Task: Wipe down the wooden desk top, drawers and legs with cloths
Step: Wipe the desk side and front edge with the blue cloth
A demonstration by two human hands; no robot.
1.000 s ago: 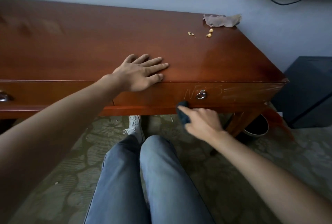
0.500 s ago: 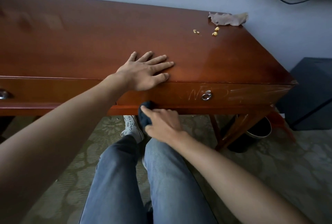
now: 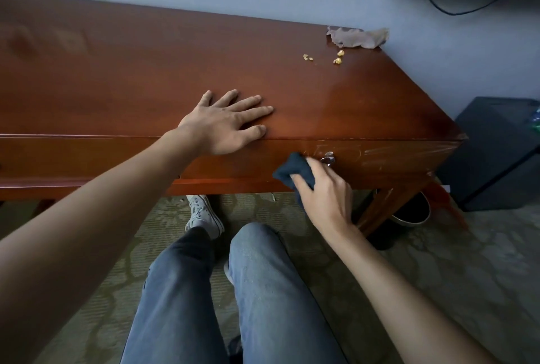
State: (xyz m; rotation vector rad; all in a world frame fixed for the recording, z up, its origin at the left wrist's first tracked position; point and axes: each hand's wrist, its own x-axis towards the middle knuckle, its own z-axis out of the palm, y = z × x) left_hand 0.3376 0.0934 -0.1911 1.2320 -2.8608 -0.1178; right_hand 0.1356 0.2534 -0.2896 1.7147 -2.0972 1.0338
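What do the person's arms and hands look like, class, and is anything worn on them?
Both forearms are bare up to the picture's edge, with no sleeves showing. The left hand and the right hand have no gloves, and no rings, watch or bracelets show. The nails look short and plain.

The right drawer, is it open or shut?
Shut: the drawer front sits flush under the desk top, with no gap showing.
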